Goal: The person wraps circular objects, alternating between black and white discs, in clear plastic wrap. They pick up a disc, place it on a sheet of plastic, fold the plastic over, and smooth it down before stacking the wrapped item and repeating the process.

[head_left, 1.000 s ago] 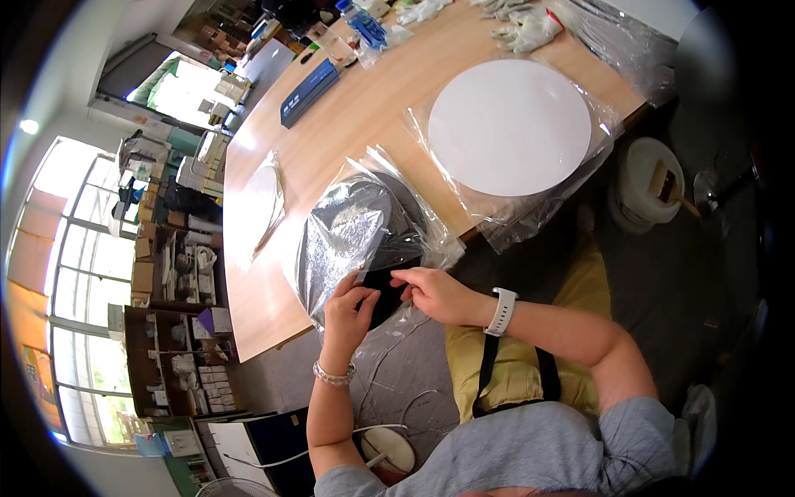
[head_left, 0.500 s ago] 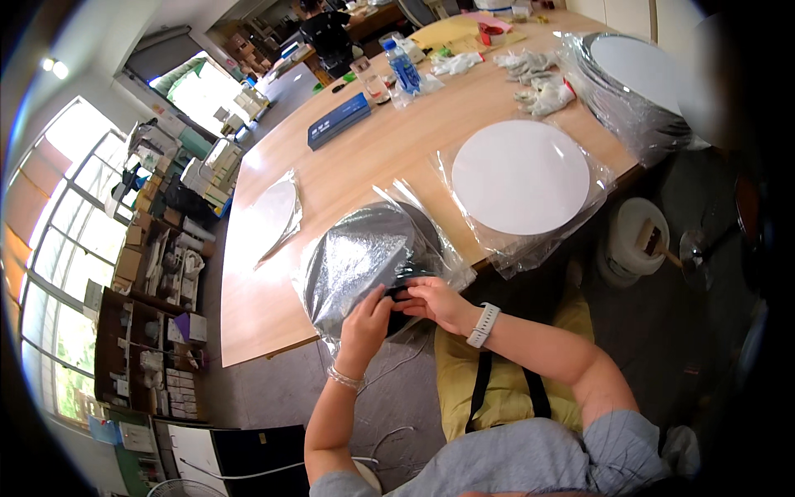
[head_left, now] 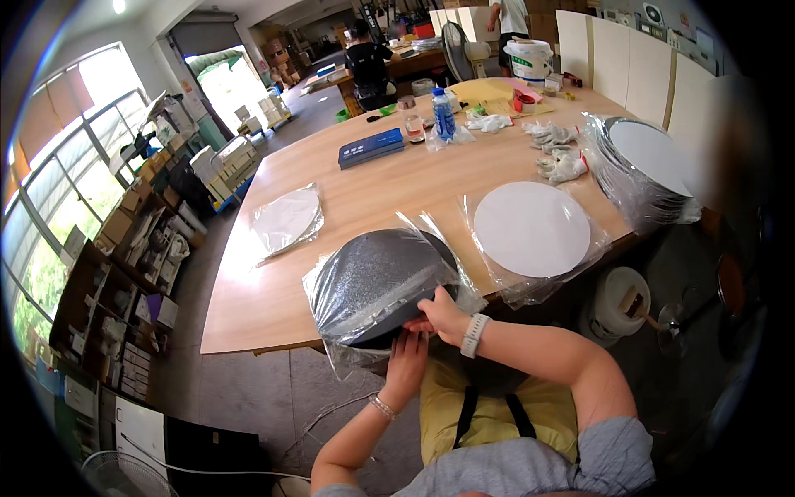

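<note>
A long pale wooden table [head_left: 397,190] fills the middle of the view. At its near edge, overhanging toward the person, lies a dark grey round disc in a clear plastic bag [head_left: 377,286]. To the right of that disc on the table rests a white round disc in its own clear bag [head_left: 530,229], and farther right a stack of bagged white discs [head_left: 650,166]. To the disc's left lies a smaller bagged white disc [head_left: 286,219]. Beyond it sits a dark blue flat box [head_left: 371,147]. The right hand [head_left: 443,315] grips the dark disc's near rim, fingers curled over the bag. The left hand [head_left: 407,364] presses flat, fingers together, against the bag's loose end just below the disc.
</note>
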The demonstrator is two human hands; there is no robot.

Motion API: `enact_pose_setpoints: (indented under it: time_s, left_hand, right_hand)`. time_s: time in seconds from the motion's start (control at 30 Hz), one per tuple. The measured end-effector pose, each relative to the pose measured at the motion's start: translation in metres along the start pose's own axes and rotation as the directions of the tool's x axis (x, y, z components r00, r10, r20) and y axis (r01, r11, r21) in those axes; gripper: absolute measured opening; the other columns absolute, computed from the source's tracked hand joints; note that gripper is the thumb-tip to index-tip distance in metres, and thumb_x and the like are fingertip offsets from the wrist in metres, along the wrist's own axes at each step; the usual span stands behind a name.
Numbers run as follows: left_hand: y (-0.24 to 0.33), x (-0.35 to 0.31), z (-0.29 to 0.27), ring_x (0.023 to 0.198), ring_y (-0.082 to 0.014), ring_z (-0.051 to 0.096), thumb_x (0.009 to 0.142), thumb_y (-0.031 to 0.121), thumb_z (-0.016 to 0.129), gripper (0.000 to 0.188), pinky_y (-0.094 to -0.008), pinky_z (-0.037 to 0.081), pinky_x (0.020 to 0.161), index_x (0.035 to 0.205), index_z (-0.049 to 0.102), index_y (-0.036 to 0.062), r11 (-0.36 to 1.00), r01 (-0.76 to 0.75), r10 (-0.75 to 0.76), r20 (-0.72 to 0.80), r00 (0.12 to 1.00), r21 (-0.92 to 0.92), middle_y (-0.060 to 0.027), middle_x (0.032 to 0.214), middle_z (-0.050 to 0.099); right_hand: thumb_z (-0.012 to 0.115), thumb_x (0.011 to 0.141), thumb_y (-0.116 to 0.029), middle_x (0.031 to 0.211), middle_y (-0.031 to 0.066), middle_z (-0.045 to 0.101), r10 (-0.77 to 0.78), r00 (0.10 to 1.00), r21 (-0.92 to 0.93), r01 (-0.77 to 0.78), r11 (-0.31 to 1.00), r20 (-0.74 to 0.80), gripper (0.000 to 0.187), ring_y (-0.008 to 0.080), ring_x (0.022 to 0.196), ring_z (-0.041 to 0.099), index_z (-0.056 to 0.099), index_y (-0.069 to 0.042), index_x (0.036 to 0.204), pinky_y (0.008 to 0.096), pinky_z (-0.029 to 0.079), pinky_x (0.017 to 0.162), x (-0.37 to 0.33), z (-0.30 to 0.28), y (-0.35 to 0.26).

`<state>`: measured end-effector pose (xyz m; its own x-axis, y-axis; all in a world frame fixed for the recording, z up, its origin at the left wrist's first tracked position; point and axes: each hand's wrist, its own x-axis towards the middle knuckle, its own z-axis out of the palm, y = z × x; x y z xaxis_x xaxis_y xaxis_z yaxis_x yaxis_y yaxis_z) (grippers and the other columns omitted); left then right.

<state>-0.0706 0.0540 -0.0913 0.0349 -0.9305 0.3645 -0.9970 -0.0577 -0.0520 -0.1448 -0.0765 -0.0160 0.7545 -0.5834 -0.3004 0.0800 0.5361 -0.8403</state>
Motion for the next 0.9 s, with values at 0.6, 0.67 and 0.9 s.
enact_pose_setpoints:
  time_s: [0.6, 0.67, 0.9]
  left_hand:
    - [0.077, 0.080, -0.035, 0.077, -0.0271, 0.061, 0.078, 0.010, 0.063, 0.019, -0.0367, 0.051, 0.063, 0.097, 0.061, 0.0088, 0.833, -0.207, 0.062, -0.285, 0.957, -0.513, -0.0081, 0.089, 0.061]
    - [0.099, 0.143, -0.016, 0.083, -0.0296, 0.059, 0.078, 0.008, 0.064, 0.012, -0.0378, 0.049, 0.072, 0.090, 0.063, 0.0057, 0.783, -0.194, -0.003, -0.315, 0.949, -0.591, -0.0107, 0.089, 0.062]
    - [0.146, 0.202, 0.048, 0.112, -0.0344, 0.044, 0.071, 0.023, 0.072, 0.042, -0.0419, 0.041, 0.093, 0.107, 0.057, 0.0067, 0.909, -0.194, 0.222, 0.035, 0.974, -0.368, -0.0149, 0.125, 0.047]
  right_hand:
    - [0.044, 0.081, -0.001, 0.117, 0.0159, 0.055, -0.318, 0.856, 0.024, 0.358, 0.934, -0.407, 0.048, 0.0231, 0.100, 0.061, 0.038, 0.003, 0.128, 0.0363, 0.052, 0.086, -0.333, -0.230, -0.051]
    - [0.042, 0.081, -0.001, 0.119, 0.0137, 0.055, -0.421, 0.758, -0.024, 0.474, 0.880, -0.498, 0.047, 0.0219, 0.102, 0.060, 0.040, 0.002, 0.128, 0.0353, 0.051, 0.086, -0.347, -0.247, -0.056]
    - [0.042, 0.079, 0.000, 0.122, 0.0121, 0.054, -0.454, 0.701, -0.061, 0.509, 0.859, -0.550, 0.050, 0.0201, 0.109, 0.056, 0.042, 0.002, 0.128, 0.0336, 0.047, 0.091, -0.367, -0.285, -0.068]
